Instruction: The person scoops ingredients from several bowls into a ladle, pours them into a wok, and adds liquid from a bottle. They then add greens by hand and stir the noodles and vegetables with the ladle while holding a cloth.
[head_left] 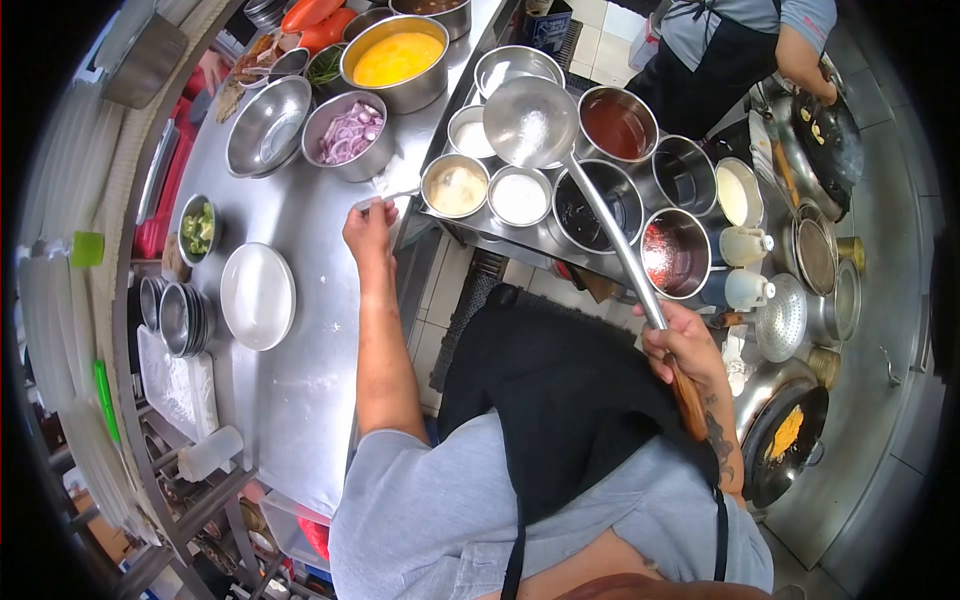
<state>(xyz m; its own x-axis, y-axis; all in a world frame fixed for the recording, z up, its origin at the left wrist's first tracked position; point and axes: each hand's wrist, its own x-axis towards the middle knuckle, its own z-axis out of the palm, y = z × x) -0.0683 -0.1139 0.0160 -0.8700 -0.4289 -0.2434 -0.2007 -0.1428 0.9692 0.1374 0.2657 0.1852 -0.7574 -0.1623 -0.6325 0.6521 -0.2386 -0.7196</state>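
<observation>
My right hand (686, 345) is wrapped round the wooden handle of a long steel ladle (531, 122). The ladle's wide bowl hangs over the pots at the upper middle, partly covering them. By the worktable's edge, the fingers of my left hand (371, 238) are curled closed; whatever they may hold is hidden. Just beyond that hand are a crumpled clear plastic piece (397, 184) and a steel bowl of sliced red onions (350, 136). Closest to the ladle bowl stand a pot of white powder (519, 199), a pot of pale beige seasoning (456, 187) and a pot of red-brown sauce (617, 124).
A white oval plate (258, 297) and a bowl of chopped greens (198, 229) lie on the steel worktable (310, 400). A pot of yellow liquid (398, 60) stands farther back. At right, a wok (787, 434) holds yellow food; a co-worker (740, 45) works at another wok.
</observation>
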